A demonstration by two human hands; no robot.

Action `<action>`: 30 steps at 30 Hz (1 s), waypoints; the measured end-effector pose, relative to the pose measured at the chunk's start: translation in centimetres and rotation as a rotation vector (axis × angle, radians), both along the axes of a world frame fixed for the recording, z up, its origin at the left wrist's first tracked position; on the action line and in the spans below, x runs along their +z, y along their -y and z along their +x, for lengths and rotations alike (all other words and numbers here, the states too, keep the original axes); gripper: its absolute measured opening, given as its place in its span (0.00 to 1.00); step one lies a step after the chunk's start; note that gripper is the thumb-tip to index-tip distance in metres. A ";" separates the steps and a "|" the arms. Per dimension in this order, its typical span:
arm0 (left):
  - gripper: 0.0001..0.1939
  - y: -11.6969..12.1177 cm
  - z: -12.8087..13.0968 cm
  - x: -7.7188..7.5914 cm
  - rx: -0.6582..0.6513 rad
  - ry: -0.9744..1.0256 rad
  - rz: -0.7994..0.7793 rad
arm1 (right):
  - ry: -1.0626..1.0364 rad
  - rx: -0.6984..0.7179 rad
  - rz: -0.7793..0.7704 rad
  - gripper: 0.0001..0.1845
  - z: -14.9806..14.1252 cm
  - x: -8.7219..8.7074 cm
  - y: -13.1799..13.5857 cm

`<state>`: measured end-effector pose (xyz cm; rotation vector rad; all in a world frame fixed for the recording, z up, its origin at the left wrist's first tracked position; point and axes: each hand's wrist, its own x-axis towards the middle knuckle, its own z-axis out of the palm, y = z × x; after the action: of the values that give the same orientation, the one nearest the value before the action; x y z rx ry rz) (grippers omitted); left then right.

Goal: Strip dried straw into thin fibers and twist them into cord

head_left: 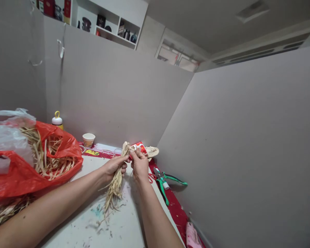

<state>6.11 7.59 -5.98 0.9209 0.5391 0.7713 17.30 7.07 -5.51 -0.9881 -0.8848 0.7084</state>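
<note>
My left hand (pixel 115 167) is closed around a bundle of dried husk strips (pixel 114 191), with the loose ends fanning down over the white board. A folded, paler head of the bundle sticks up above the fingers. My right hand (pixel 140 167) is pinched at the bundle's upper right side, on what looks like a pale strip of the same husk; its fingertips partly hide it. Just behind the right hand lie a red packet (pixel 142 147) and a pale, oval woven piece (pixel 152 152).
On the left, a red plastic bag (pixel 67 137) holds husk strips. A paper cup (pixel 88 140), white sticks (pixel 105 148) and a bottle (pixel 57 120) stand behind. Green-handled pliers (pixel 163 191) and a pink tool (pixel 192 236) lie right, beside grey partitions (pixel 235 137).
</note>
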 end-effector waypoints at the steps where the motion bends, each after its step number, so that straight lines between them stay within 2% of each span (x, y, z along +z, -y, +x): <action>1: 0.17 -0.1 -0.1 0.2 -0.001 0.022 -0.033 | -0.037 -0.010 -0.007 0.18 -0.1 0.0 0.0; 5: 0.18 -0.3 -0.1 0.7 0.029 0.063 -0.098 | -0.184 -0.041 -0.022 0.22 -0.2 0.3 0.0; 10: 0.20 -0.3 0.1 0.2 0.043 0.019 -0.083 | -0.259 -0.071 0.032 0.26 0.4 0.5 0.0; 14: 0.22 -0.2 0.2 -0.2 0.067 -0.015 -0.004 | -0.247 0.002 0.034 0.25 0.7 0.7 0.2; 19: 0.23 0.0 0.4 -0.6 0.085 -0.034 0.048 | -0.175 0.107 -0.026 0.19 0.1 0.5 0.2; 24: 0.22 0.0 0.5 -0.7 0.028 -0.043 0.023 | -0.210 0.000 0.020 0.17 1.0 0.2 -0.7; 30: 0.19 -1.0 0.1 -0.9 0.115 -0.049 -0.035 | -0.281 -0.168 0.092 0.15 6.4 2.3 0.1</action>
<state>6.18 8.64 -6.90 0.8845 0.6511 0.8418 23.67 6.93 -3.21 -0.8455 -0.5768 0.6389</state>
